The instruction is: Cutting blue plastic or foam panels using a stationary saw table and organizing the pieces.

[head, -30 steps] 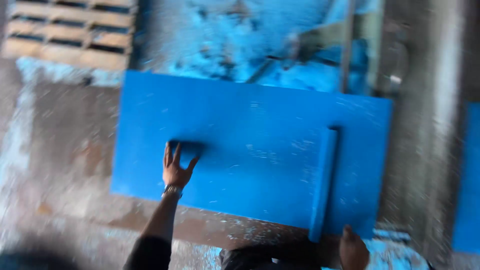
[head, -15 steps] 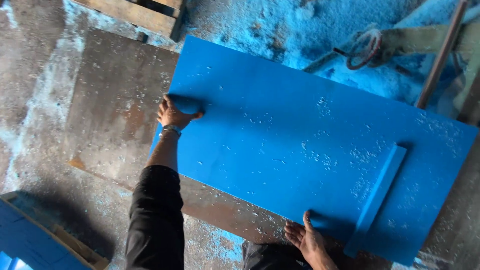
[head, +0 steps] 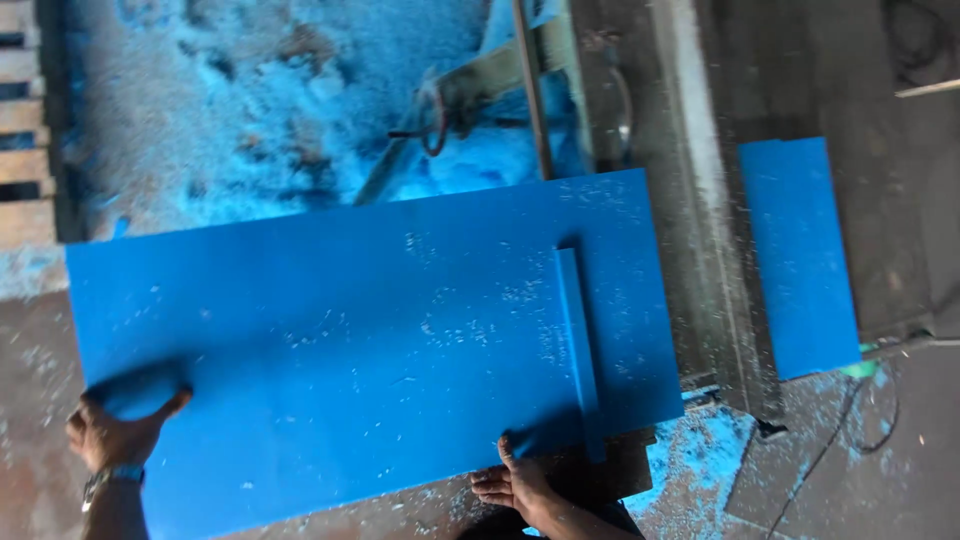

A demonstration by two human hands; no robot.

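Note:
A large blue plastic sheet (head: pixel 350 340) lies flat on a worn metal table (head: pixel 30 400). A narrow blue strip (head: pixel 578 350) lies across its right part. My left hand (head: pixel 115 430) grips the sheet's near left corner, fingers curled over the edge. My right hand (head: pixel 515 480) holds the near edge, thumb on top, just left of the strip's near end. Blue shavings dot the sheet.
Heaps of blue shavings (head: pixel 250 110) lie beyond the sheet, with a metal bracket and rod (head: pixel 530 90) standing in them. A grey metal rail (head: pixel 700 210) runs along the right. A smaller blue panel (head: pixel 800 255) lies further right. A wooden pallet (head: pixel 20 110) is at far left.
The view has swung, so the sheet now sits square across the frame. My left hand has slid to the near left corner; my right hand stays at the near edge by the strip.

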